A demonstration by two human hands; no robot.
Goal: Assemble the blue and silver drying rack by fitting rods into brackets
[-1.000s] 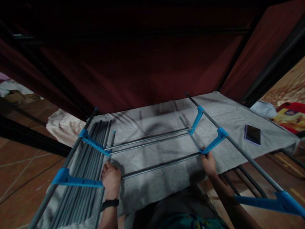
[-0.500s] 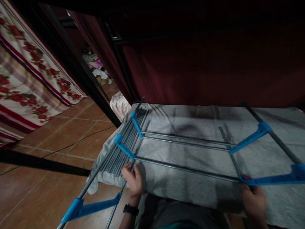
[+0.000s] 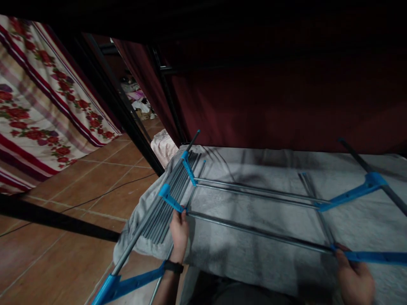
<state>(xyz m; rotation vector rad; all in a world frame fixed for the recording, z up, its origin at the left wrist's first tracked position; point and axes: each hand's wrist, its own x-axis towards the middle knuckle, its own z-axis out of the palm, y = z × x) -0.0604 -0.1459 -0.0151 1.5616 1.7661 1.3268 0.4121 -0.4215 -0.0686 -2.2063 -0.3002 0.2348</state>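
Moving far along the thin grey metal side tube [image 3: 195, 186] in the head view, the left hand [image 3: 179, 235] now pinches its joint with a blue plastic bracket [image 3: 171, 201], so both ends of the long grey metal crossbar [image 3: 254, 231] are held. The right hand [image 3: 356, 275] grips the right-end joint. Between both hands' fingers, the crossbar spans a grey fleece blanket [image 3: 241, 262], right of bundled grey tubes [image 3: 165, 220].

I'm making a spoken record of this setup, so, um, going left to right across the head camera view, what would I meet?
Floral curtain, heap of odds and ends, left hand, nearest metal crossbar, right hand.
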